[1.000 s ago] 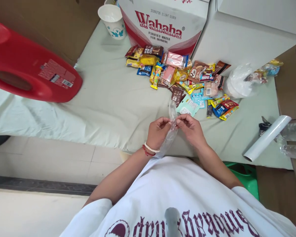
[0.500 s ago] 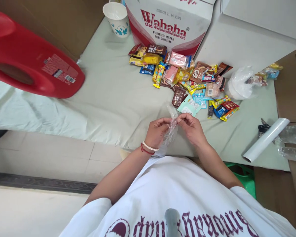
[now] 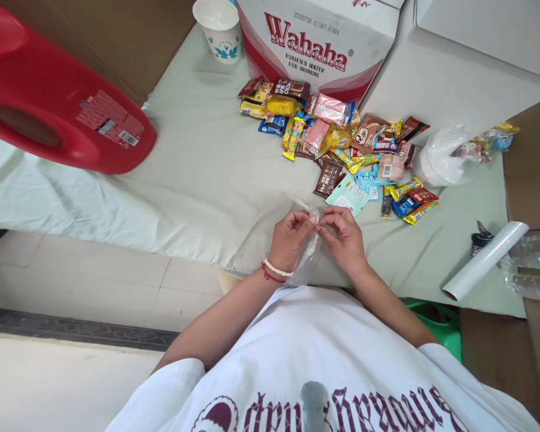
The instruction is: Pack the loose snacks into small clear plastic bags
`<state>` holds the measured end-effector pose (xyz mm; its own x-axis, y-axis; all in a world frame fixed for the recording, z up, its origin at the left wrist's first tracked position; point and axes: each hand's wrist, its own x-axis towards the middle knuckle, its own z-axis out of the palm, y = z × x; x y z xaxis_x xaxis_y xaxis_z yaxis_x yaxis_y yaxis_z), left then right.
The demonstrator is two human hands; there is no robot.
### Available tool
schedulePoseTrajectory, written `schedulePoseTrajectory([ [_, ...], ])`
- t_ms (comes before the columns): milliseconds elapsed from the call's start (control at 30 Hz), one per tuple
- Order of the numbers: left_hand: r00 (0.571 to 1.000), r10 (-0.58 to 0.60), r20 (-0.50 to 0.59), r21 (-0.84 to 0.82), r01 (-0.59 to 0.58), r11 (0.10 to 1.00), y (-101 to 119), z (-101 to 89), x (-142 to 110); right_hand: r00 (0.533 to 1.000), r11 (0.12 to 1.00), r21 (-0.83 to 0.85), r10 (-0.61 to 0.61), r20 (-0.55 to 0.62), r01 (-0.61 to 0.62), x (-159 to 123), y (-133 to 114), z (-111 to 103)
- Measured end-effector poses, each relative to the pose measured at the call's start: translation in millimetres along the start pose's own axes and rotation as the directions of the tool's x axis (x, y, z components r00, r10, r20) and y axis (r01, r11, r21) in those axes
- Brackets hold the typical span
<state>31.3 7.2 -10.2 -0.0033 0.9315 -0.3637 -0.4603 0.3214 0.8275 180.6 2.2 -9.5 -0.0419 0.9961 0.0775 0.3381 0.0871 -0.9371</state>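
My left hand (image 3: pixel 291 239), with a white beaded bracelet and a red cord at the wrist, is closed on a thin clear plastic bag (image 3: pixel 312 252). Thumb and fingers of my right hand (image 3: pixel 343 237) pinch the same bag from the other side, so the fingertips of both hands almost meet. The film is crumpled between them, and its lower part hangs toward my shirt. Just beyond my fingers lie a pale green snack packet (image 3: pixel 347 195) and a dark brown wrapped snack (image 3: pixel 327 177).
A pile of wrapped snacks (image 3: pixel 315 137) lies before a Wahaha carton (image 3: pixel 315 54). Left stands a red jug (image 3: pixel 117 129); a paper cup (image 3: pixel 220 36) is at the back. Rightward are a roll of clear bags (image 3: pixel 441 159), a white tube (image 3: pixel 486 261), keys (image 3: pixel 481 237) and plastic bottles (image 3: pixel 533 252).
My fingers have shifted along the bag and drawn closer together, with the right fingers more curled. The bag's top end now leans further left.
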Motion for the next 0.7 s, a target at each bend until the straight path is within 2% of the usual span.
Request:
schedulePoseTrajectory([
  [67, 0.999, 0.033, -0.009, 0.097, -0.032, 0.995, -0.7, -1.9, 1.1, 1.000, 1.000, 0.001, 0.011, -0.003, -0.011, 1.7, -1.7, -2.4],
  [267, 0.994, 0.100, 0.040, 0.243, -0.106, 0.964, -2.6, -2.1, -0.1, 0.991, 0.962, 0.237, 0.129, 0.035, -0.134, 7.1, -8.6, -1.6],
  [367, 0.997, 0.072, 0.028, 0.161, -0.076, 0.984, -0.4, -2.8, -0.7, 0.981, 0.930, 0.324, 0.193, -0.020, -0.176, 9.6, -7.7, -3.2],
  [500, 0.997, -0.074, 0.018, -0.062, 0.075, 0.995, 11.7, -13.7, 1.8, 0.930, 0.828, 0.475, 0.364, -0.052, -0.298, 13.2, 0.3, -18.3],
  [600, 0.990, -0.138, 0.037, -0.137, 0.142, 0.980, 21.5, -24.7, 3.7, 0.873, 0.751, 0.513, 0.488, -0.008, -0.415, 15.7, 6.1, -31.0],
  [700, 0.982, -0.182, 0.058, -0.177, 0.189, 0.966, 23.2, -28.8, 4.2, 0.819, 0.693, 0.493, 0.569, 0.075, -0.526, 16.6, 6.0, -33.5],
])
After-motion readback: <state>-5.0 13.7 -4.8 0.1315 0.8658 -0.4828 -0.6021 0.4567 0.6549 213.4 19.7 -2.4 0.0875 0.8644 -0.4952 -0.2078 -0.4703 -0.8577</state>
